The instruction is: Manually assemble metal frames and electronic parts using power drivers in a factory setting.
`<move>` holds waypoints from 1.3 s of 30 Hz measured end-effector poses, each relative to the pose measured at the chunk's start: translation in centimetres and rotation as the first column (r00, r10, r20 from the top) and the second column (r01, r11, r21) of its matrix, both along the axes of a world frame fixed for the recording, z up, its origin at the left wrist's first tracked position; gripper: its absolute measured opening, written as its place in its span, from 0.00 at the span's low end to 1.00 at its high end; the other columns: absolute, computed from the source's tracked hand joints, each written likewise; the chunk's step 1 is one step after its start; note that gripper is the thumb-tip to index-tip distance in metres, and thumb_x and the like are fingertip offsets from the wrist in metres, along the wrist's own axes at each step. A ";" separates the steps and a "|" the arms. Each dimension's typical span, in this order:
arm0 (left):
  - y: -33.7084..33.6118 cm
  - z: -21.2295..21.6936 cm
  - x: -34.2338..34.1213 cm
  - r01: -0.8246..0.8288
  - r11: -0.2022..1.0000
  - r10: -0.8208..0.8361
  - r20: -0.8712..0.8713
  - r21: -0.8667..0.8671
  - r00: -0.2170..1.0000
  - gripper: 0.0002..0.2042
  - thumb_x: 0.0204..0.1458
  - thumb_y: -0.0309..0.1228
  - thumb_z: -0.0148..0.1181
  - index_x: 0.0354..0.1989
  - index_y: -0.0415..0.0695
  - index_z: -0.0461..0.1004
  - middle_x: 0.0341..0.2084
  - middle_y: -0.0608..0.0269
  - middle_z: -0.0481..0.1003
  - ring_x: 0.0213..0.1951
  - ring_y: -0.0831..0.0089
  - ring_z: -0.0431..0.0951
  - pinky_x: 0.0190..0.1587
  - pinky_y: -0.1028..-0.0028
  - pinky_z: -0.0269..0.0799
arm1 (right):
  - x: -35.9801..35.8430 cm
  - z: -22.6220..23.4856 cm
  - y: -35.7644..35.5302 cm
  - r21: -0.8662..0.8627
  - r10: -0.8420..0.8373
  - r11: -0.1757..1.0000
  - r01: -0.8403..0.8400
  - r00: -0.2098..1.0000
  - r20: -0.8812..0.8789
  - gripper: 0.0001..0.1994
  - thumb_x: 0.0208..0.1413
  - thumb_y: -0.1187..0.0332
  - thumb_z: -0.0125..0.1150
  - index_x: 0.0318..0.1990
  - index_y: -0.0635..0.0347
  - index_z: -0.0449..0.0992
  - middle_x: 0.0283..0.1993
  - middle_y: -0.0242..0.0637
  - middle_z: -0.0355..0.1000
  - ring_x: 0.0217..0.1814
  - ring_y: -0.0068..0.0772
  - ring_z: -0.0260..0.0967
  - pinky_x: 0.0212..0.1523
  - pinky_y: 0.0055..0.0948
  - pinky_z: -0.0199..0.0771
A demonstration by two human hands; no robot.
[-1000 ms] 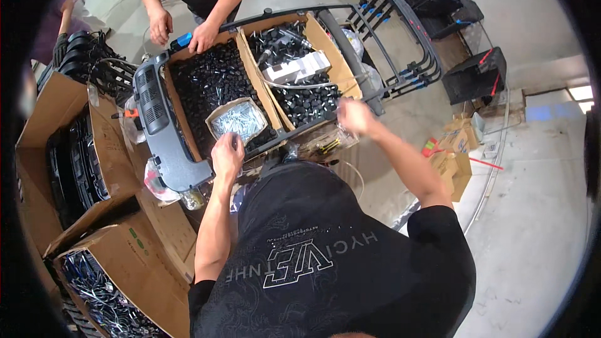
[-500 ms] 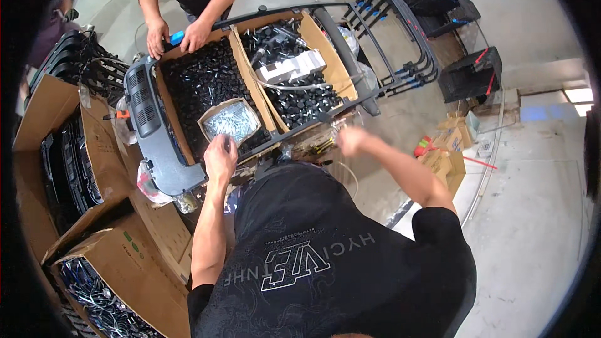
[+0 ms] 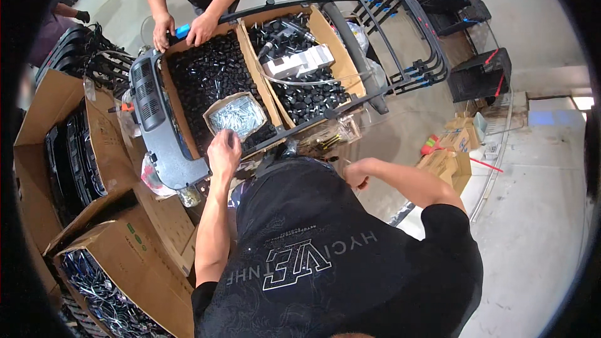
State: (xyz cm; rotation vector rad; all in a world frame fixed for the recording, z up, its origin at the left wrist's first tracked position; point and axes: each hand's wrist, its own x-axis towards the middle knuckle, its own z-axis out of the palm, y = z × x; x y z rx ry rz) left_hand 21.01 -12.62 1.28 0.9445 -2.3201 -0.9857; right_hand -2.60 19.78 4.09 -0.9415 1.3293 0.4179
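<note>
My left hand (image 3: 224,151) is closed, its fingers bunched at the near edge of a small cardboard tray of silvery screws (image 3: 236,117). What its fingertips hold, if anything, is hidden. The tray rests on a bed of black round-headed knobs or feet (image 3: 206,69) inside an open carton. My right hand (image 3: 357,174) is curled in the air beside my torso, below the frame's near rail (image 3: 325,115); I cannot make out anything in it. Another carton holds more black round-headed parts (image 3: 310,95), with white boxes (image 3: 300,62) and a power driver with a cable (image 3: 285,37) on them.
Across the cartons, a co-worker's hands (image 3: 188,30) hold a blue-and-black object on the frame. A grey vented panel (image 3: 147,97) lies at the left end. Large cartons (image 3: 106,150) with black parts and cables stand left. Bent black tubes (image 3: 400,37) and a crate (image 3: 479,75) are at right.
My right hand has dropped from the frame's near rail toward my torso. My left hand stays by the screw tray. The whole view has shifted slightly.
</note>
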 end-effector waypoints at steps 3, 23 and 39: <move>0.3 0.2 -0.2 0.022 1.000 -0.022 0.029 -0.003 0.999 0.07 0.54 0.30 0.58 0.32 0.38 0.75 0.27 0.47 0.76 0.32 0.50 0.78 0.36 0.59 0.73 | -1.0 2.1 -1.7 -0.234 -0.202 0.965 0.117 0.900 -0.386 0.12 0.41 0.64 0.55 0.23 0.64 0.78 0.24 0.51 0.75 0.27 0.46 0.74 0.31 0.44 0.74; 0.3 0.3 0.2 0.042 0.999 -0.042 0.016 0.006 0.999 0.07 0.54 0.29 0.58 0.34 0.37 0.76 0.28 0.45 0.77 0.32 0.50 0.78 0.36 0.61 0.73 | -0.9 -0.1 -1.4 -0.357 -0.065 0.926 -0.127 0.875 -0.479 0.11 0.43 0.63 0.59 0.25 0.63 0.78 0.28 0.52 0.76 0.33 0.54 0.76 0.35 0.49 0.76; 0.2 -0.1 0.0 0.052 0.998 -0.052 0.015 0.043 0.999 0.07 0.53 0.29 0.58 0.33 0.37 0.76 0.28 0.44 0.76 0.33 0.48 0.78 0.37 0.59 0.73 | -5.3 0.6 -8.8 -0.610 -0.425 0.781 -0.136 0.599 -0.679 0.19 0.50 0.59 0.66 0.43 0.65 0.72 0.35 0.52 0.76 0.42 0.55 0.76 0.44 0.50 0.75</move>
